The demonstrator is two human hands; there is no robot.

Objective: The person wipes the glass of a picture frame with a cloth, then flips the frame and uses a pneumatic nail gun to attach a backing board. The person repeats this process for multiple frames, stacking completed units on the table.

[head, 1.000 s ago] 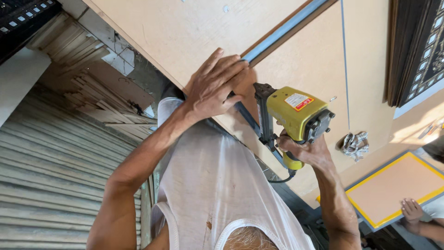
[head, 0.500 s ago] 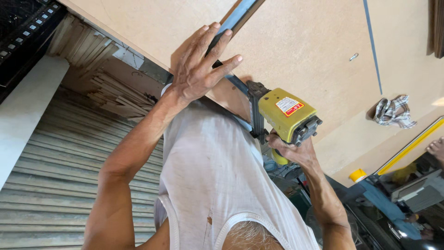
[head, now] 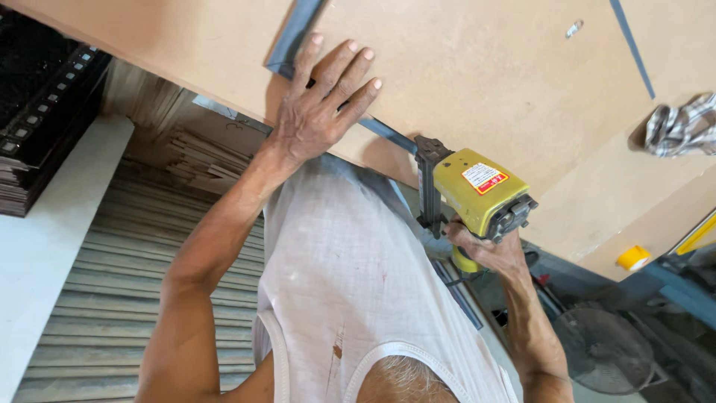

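Note:
My left hand [head: 317, 104] lies flat, fingers spread, on a large tan fibreboard panel [head: 492, 75]. It covers part of a dark grey strip [head: 294, 37] that runs along the panel's edge. My right hand [head: 488, 250] grips the handle of a yellow nail gun [head: 477, 186]. The gun's black nose rests against the same edge, a little to the right of my left hand. My white vest [head: 350, 283] fills the lower middle of the view.
A crumpled checked cloth [head: 682, 127] lies on the panel at the right. A yellow tape roll [head: 634, 258] sits near the panel's lower right edge, above a fan [head: 604, 351]. A ribbed metal shutter [head: 112, 298] and a stack of black mouldings [head: 37, 97] are at the left.
My left hand has gone from curled around the strip to flat on the panel. The nail gun stays at the edge in my right hand, and the view has moved closer.

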